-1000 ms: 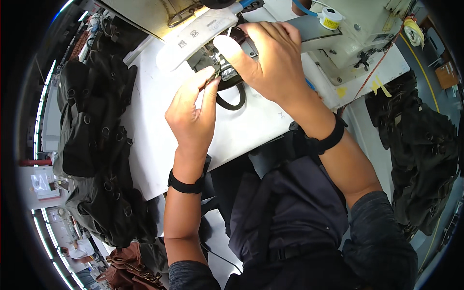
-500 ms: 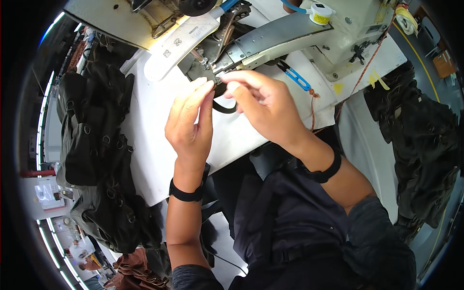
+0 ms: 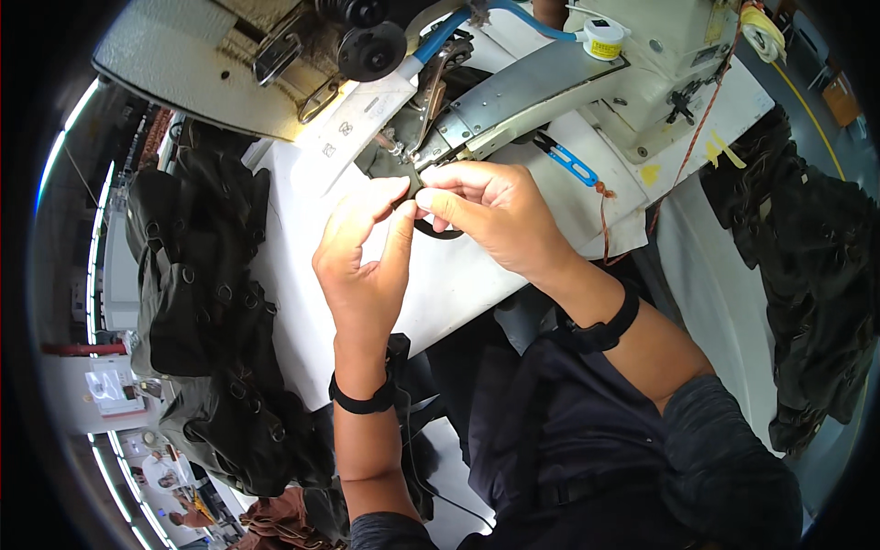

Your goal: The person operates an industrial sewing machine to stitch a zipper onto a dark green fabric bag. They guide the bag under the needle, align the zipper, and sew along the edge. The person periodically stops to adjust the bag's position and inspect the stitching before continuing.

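Note:
Beside the needle area of a sewing machine point(image 3: 541, 78), both my hands meet at a narrow dark strap point(image 3: 440, 232). My left hand point(image 3: 360, 240) pinches its edge between thumb and fingertips, with the other fingers stretched toward the machine. My right hand point(image 3: 504, 218) is closed, its thumb and forefinger pressed on the strap right next to the left fingertips. Part of the strap curves out below my right fingers; the rest is hidden by the hands. Just beyond the fingertips is the presser foot point(image 3: 392, 145).
Blue-handled thread snips point(image 3: 570, 160) lie right of the hands, tied to a reddish cord point(image 3: 605, 215). Dark bags with metal rings point(image 3: 202, 302) are heaped at the left, more dark pieces point(image 3: 807, 266) at the right. A white table point(image 3: 307, 302) lies beneath my hands.
My right fingers have come down and closed on the strap beside my left hand. My left thumb has spread away from its palm. The whole view has shifted slightly.

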{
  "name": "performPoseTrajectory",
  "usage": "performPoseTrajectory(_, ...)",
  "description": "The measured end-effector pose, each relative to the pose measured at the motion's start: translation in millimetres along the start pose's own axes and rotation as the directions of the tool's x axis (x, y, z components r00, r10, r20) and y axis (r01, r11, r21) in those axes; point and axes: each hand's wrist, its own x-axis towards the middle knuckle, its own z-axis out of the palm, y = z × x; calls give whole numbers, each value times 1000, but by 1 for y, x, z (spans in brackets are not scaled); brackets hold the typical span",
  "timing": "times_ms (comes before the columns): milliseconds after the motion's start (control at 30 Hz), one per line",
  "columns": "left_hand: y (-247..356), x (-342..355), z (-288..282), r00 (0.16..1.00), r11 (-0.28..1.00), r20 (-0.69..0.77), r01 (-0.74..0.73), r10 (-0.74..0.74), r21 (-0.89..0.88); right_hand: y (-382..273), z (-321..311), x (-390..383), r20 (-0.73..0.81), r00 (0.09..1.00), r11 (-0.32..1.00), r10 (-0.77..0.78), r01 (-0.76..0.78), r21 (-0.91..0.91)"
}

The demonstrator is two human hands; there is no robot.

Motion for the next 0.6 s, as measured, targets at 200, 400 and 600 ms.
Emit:
performPoseTrajectory(200,-1,8,-1,986,962,16,-164,165,220,0,1,3,15,1000,999,-15,14,38)
performPoseTrajectory(400,-8,5,5,982,939,-30,-169,186,299,-1,3,2,-3,1000,999,-17,16,-36)
performPoseTrajectory(600,-10,8,8,979,933,-90,-146,185,328,12,10,1,-125,988,993,-86,74,-94)
